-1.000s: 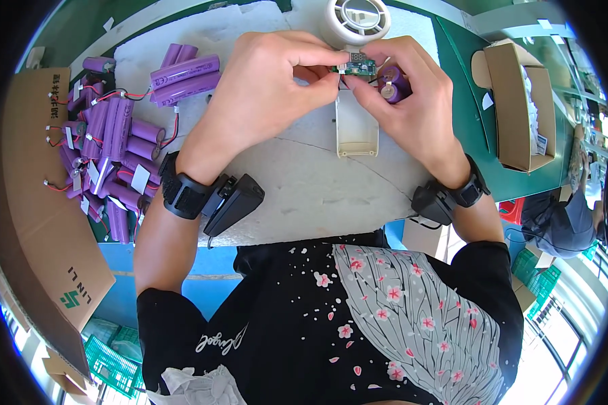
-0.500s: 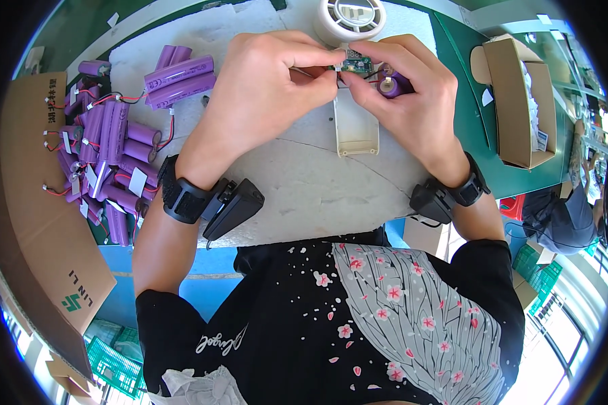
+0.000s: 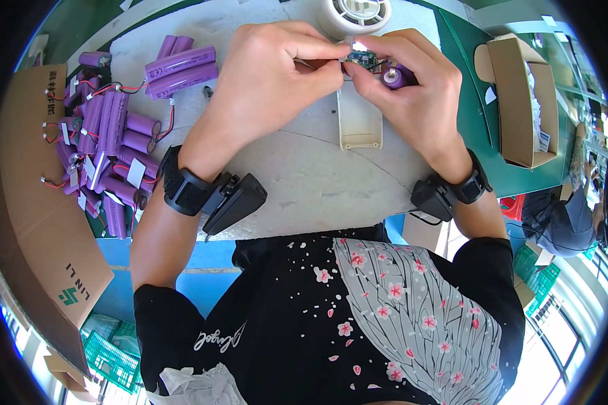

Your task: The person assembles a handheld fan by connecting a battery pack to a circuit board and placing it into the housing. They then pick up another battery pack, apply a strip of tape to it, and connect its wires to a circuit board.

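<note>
Near the far edge of the mat, both my hands meet at a small green circuit board [image 3: 363,59]. My right hand [image 3: 422,98] pinches the board between thumb and fingers. A purple battery cell [image 3: 394,77] sits by that palm, with wires running toward the board. My left hand [image 3: 267,84] is closed in a pinch at the board's left end; what its fingertips hold is hidden. A bright white glow shows at the board's top edge. Below the hands an open cream plastic casing [image 3: 360,125] lies on the mat. Just beyond them stands a round white fan-like part [image 3: 355,19].
Purple battery cells [image 3: 105,135] with red and black leads are heaped at the left, beside a large cardboard box [image 3: 40,202]. Several more cells [image 3: 182,64] lie nearer my left hand. An open carton [image 3: 513,101] stands at the right. Another person [image 3: 564,216] is at the far right.
The board has tilted in my fingers, and a white glow now shows at its top edge. Both hands have shifted only slightly, still together at the board.
</note>
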The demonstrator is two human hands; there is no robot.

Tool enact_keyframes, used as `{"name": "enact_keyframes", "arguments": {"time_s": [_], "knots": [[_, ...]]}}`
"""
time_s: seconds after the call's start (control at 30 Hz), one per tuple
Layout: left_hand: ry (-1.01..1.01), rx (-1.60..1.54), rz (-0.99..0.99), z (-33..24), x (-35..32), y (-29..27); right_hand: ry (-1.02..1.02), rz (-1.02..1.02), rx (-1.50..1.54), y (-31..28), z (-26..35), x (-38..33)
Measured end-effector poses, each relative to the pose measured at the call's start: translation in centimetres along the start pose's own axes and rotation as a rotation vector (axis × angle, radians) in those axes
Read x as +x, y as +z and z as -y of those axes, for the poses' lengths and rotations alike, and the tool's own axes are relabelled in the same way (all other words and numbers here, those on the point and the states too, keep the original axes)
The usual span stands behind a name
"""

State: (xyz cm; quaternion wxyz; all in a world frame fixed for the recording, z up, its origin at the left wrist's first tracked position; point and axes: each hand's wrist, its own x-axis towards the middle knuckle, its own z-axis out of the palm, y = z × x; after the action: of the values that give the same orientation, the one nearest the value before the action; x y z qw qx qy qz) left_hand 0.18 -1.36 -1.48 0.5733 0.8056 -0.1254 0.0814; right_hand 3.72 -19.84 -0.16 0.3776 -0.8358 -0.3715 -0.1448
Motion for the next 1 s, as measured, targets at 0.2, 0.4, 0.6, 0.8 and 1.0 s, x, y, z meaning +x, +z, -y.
{"name": "enact_keyframes", "arguments": {"time_s": [0.2,0.4,0.6,0.8,1.0], "knots": [[-0.094,-0.106,0.007,0.0,-0.2,0.1,0.106,0.086,0.05,-0.8,0.6,0.3],[-0.202,-0.126,0.18,-1.0,-0.1,-0.1,0.179,0.123,0.022,-1.2,0.9,-0.1],[-0.201,-0.037,0.167,-1.7,-0.3,0.8,0.193,0.154,-0.006,-1.4,0.9,0.0],[-0.151,0.033,0.144,-1.6,-0.4,1.1,0.119,0.164,-0.008,-1.4,0.5,0.0],[-0.17,-0.071,0.15,-1.1,-0.4,0.9,0.086,0.154,-0.028,-1.3,0.5,-0.2]]}}
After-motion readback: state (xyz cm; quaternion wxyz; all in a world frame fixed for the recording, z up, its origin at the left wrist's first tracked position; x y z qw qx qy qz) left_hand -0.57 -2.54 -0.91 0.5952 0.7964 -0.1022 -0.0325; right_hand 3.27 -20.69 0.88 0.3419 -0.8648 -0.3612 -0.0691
